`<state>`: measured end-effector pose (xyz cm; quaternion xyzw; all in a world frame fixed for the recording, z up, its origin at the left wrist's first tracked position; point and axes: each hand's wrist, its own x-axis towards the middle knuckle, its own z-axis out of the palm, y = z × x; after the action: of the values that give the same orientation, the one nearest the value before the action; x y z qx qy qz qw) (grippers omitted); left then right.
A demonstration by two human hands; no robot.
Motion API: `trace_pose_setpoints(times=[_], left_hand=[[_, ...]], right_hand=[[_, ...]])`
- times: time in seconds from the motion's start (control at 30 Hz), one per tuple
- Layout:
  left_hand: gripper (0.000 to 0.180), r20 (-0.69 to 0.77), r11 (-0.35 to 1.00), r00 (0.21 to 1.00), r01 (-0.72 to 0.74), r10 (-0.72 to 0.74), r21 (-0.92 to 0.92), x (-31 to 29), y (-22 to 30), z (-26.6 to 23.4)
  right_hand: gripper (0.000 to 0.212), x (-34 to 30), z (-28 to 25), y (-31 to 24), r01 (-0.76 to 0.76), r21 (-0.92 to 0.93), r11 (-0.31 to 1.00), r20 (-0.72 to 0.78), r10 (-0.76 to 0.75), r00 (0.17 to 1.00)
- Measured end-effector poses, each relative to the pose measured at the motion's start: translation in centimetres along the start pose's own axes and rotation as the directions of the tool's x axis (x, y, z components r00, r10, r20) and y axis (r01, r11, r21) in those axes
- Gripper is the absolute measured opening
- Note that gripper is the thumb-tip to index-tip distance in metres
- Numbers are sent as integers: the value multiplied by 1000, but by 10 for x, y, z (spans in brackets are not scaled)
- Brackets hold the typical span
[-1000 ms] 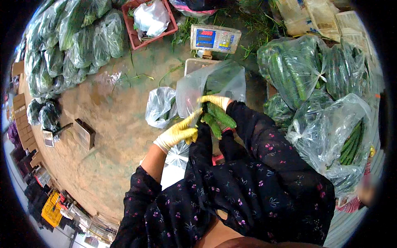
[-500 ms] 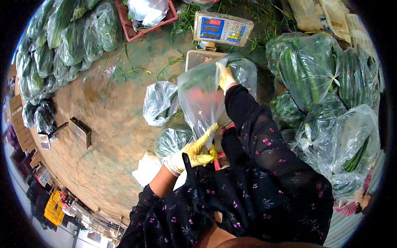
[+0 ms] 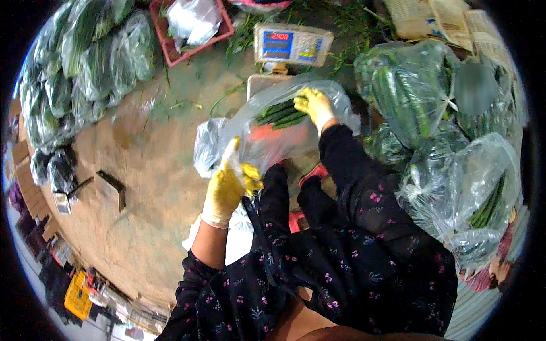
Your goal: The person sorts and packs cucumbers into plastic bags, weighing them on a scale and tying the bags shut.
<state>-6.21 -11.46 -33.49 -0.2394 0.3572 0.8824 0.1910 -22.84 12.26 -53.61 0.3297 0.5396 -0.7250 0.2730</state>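
Note:
A clear plastic bag (image 3: pixel 227 133) is spread in front of me, with dark green cucumbers (image 3: pixel 284 115) showing through its film. My left hand (image 3: pixel 227 184), in a yellow glove, is closed on the bag's gathered near-left part, thumb side up. Over the cucumbers, my right hand (image 3: pixel 314 107) has its gloved fingers curled on the film at the bag's far right. Something red shows through the bag below the cucumbers. Just beyond stands a digital scale with a lit display (image 3: pixel 293 45); the bag covers part of its metal pan (image 3: pixel 263 83).
Filled vegetable bags (image 3: pixel 94 68) are piled at the far left. More bags of cucumbers (image 3: pixel 398 94) crowd the right side. A red crate (image 3: pixel 166 48) sits behind, and leafy scraps litter the floor. Another clear bag (image 3: pixel 209 145) lies left of the one I hold.
My left hand has moved up and left, pulling the bag wider. My right hand has shifted slightly, and the cucumbers show more plainly. The scale's reading has changed.

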Motion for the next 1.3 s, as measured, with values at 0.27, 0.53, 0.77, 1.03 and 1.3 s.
trace_pose_setpoints(times=[0.27, 0.53, 0.77, 1.03, 1.3], left_hand=[[64, -131, 983, 991, -22, -2, -180, -11, -20, 8], [47, -258, 974, 958, 66, -123, -218, -6, -34, 1], [42, -235, 989, 961, 135, -147, -64, -4, -37, 19], [41, -163, 990, 977, 134, -138, -37, 12, -48, 31], [36, -247, 999, 969, -14, 4, -39, -14, -66, 50]], right_hand=[[25, -174, -33, -72, 49, 22, 999, 244, -53, 968], [31, -257, -131, -317, 723, -5, 691, 4, -723, 691], [52, -365, -178, -374, 911, -262, 319, -50, -947, 317], [32, -429, -427, -287, 103, -856, 507, -454, -831, 323], [90, -372, -465, -362, -392, -788, 475, -611, -685, 397]])
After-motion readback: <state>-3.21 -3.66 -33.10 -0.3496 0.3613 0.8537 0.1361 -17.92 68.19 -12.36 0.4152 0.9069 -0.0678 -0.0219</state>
